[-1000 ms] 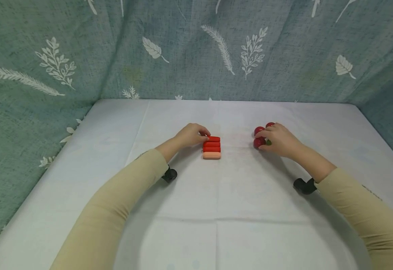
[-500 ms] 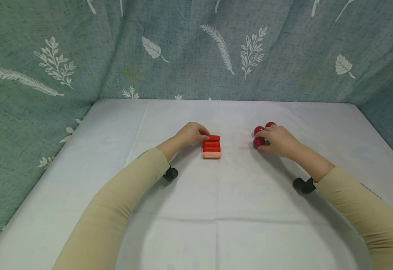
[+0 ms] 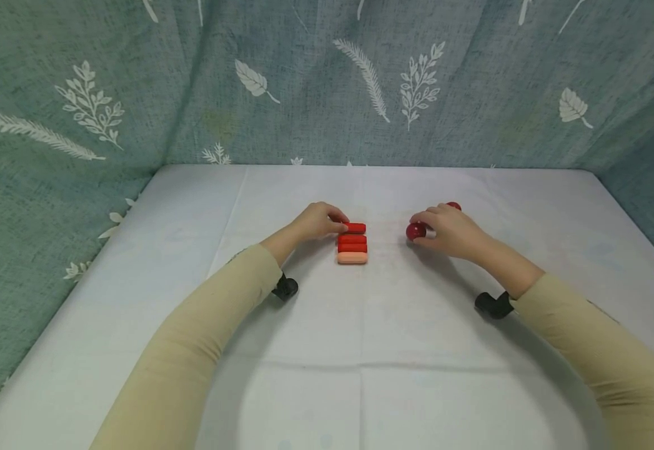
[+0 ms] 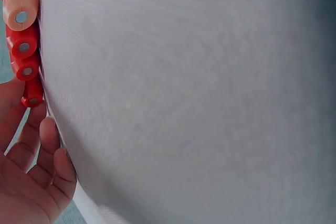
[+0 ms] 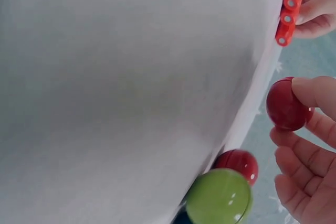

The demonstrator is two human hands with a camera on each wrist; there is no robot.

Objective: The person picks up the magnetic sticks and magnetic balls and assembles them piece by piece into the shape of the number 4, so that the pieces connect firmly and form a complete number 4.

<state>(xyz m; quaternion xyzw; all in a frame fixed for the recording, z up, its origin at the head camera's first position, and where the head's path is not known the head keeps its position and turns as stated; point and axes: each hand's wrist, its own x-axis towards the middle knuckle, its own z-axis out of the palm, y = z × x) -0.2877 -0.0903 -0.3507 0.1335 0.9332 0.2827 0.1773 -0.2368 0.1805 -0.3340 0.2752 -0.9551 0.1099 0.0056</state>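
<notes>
Left hand [image 3: 317, 222] had thumb and fingertip closed in a pinch on the left end of a glossy bright-red ribbed stick [image 3: 356, 229], farthest in a near-to-far row; two more red sticks [image 3: 352, 244] came next, then a peach-coloured rounded stick [image 3: 351, 257] nearest. Right hand [image 3: 451, 231] pinched a shiny dark-red ball [image 3: 415, 232], other fingers loosely bent, right of the row. Another red ball [image 5: 239, 165] and a glossy green ball [image 5: 219, 195] sat on the white cloth [image 3: 304, 406].
</notes>
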